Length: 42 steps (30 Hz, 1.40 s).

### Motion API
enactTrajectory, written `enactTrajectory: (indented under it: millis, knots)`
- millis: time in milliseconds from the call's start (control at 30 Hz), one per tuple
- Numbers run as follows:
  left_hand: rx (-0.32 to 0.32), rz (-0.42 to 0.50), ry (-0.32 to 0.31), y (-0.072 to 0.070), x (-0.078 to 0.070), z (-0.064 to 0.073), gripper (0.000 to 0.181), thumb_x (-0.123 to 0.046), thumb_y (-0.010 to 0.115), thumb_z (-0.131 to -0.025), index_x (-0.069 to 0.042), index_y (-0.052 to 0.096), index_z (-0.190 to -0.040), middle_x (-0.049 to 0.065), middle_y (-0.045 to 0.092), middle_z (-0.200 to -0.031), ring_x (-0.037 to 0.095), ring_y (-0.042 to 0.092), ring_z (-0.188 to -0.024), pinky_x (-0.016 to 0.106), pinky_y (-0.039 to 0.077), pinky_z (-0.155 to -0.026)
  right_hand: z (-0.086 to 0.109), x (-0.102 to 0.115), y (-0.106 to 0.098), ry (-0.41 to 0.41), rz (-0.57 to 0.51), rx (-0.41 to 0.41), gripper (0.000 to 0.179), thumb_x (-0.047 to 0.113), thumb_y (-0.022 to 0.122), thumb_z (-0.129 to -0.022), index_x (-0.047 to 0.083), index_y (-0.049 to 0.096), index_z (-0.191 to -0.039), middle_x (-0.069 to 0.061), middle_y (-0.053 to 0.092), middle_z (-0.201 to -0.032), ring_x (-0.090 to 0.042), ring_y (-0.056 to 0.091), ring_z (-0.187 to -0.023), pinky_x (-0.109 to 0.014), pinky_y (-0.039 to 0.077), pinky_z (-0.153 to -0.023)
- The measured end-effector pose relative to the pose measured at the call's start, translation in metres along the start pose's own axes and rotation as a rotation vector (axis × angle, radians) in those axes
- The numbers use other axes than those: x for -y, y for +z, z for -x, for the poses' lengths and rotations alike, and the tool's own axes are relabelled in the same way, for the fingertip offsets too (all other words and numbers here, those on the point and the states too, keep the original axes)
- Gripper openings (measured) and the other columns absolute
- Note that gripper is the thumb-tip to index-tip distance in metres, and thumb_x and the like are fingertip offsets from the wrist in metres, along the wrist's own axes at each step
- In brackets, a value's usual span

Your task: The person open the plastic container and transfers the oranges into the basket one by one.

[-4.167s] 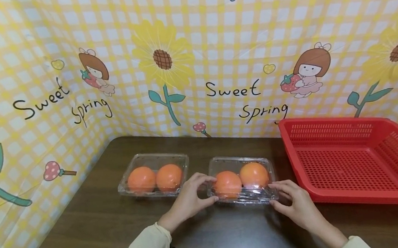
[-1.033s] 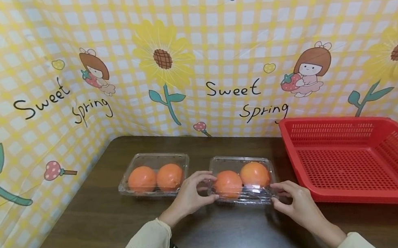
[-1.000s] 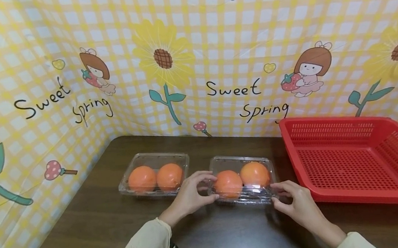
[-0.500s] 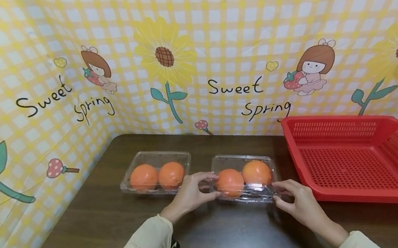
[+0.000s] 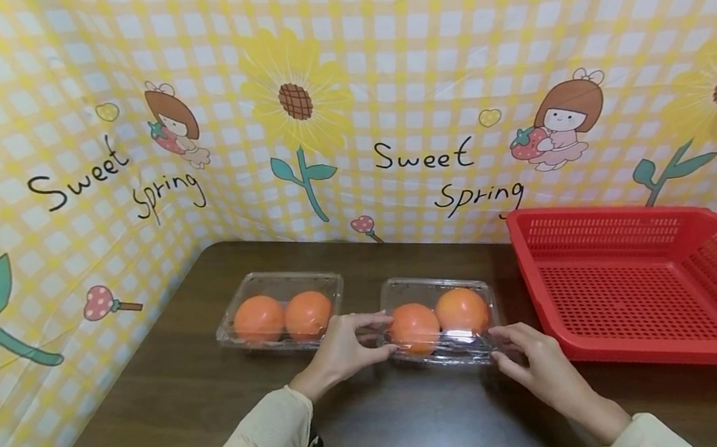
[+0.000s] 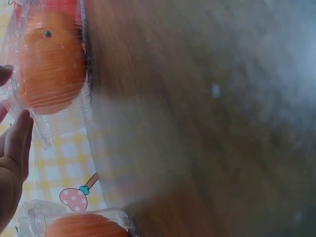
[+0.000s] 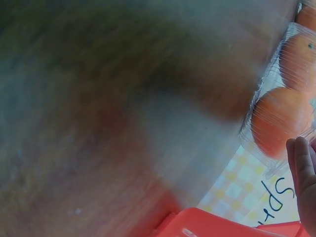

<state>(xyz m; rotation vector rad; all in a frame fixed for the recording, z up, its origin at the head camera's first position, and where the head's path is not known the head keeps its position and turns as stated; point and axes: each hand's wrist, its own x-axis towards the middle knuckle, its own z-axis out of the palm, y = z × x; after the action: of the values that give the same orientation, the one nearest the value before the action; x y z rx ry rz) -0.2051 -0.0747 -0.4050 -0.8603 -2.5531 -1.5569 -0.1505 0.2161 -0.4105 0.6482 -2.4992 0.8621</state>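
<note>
In the head view, a clear plastic fruit box point(image 5: 443, 361) holding two oranges sits on the dark table, its lid down. My left hand point(image 5: 340, 351) holds its left end, thumb low at the front corner and fingertips higher up. At the opposite end, my right hand point(image 5: 541, 365) holds the front right corner between thumb and fingers. The left wrist view shows part of my left hand point(image 6: 12, 153) against the box's end, and the right wrist view catches fingers of my right hand point(image 7: 303, 173) beside an orange point(image 7: 281, 121). Whether the lid is latched I cannot tell.
To the left stands a second clear box point(image 5: 275, 281), also with two oranges. A red perforated basket point(image 5: 666, 354) takes up the table's right side, close to my right hand. Behind and to the left hangs a yellow checked cloth point(image 5: 338, 49), touching the table's edges.
The head view has shifted slightly, so things appear a little higher and further right. Both hands keep their places at the box's ends, and the boxes and basket stay put.
</note>
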Motion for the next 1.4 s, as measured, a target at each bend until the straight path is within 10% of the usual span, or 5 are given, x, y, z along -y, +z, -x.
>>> enactTrajectory:
  millis: [1400]
  knots:
    - [-0.012,-0.091,0.095,-0.0003,0.0021,0.0017,0.035,-0.012,0.076,-0.067,-0.008,0.063,-0.1,0.002,0.057,-0.094,0.015,0.056,-0.081,0.019,0.05,-0.07,0.0032,-0.0078,0.0042,-0.105,-0.049,-0.123,0.034,0.0,0.077,-0.058,0.004,0.067,-0.091,-0.003,0.063,-0.083,-0.015,0.062,-0.072,-0.021,0.051,-0.062]
